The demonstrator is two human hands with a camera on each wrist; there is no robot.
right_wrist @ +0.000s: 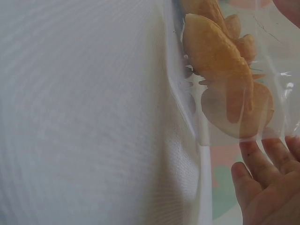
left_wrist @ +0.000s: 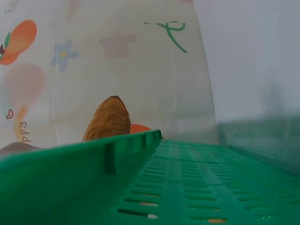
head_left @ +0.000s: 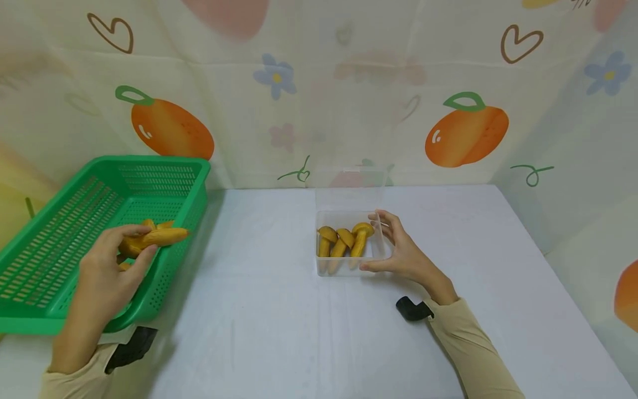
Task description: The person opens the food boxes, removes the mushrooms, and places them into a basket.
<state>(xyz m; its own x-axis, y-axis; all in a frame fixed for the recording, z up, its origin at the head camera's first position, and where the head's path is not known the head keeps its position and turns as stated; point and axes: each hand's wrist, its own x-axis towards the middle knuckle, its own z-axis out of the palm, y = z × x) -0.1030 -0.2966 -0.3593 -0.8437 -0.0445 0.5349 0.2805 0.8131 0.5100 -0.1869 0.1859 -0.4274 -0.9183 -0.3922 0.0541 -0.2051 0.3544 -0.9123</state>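
Observation:
My left hand (head_left: 107, 271) pinches a yellow-brown mushroom (head_left: 161, 237) between thumb and fingers, above the right side of a green plastic basket (head_left: 199, 183). The mushroom's stem points right. Its tip (left_wrist: 110, 119) shows over the basket rim in the left wrist view. More yellow-brown pieces peek out behind and below that hand, partly hidden. My right hand (head_left: 401, 252) grips the right end of a clear plastic box (head_left: 326, 269), thumb at the front wall and fingers at the far side. Inside stand three mushrooms (head_left: 339, 244) side by side, caps toward the back.
The box's clear lid (head_left: 349, 191) stands raised at its back edge. A white cloth (head_left: 259, 310) covers the table. Behind hangs a curtain (head_left: 319, 111) printed with fruit, flowers and hearts. Black straps with dark pieces sit at both wrists.

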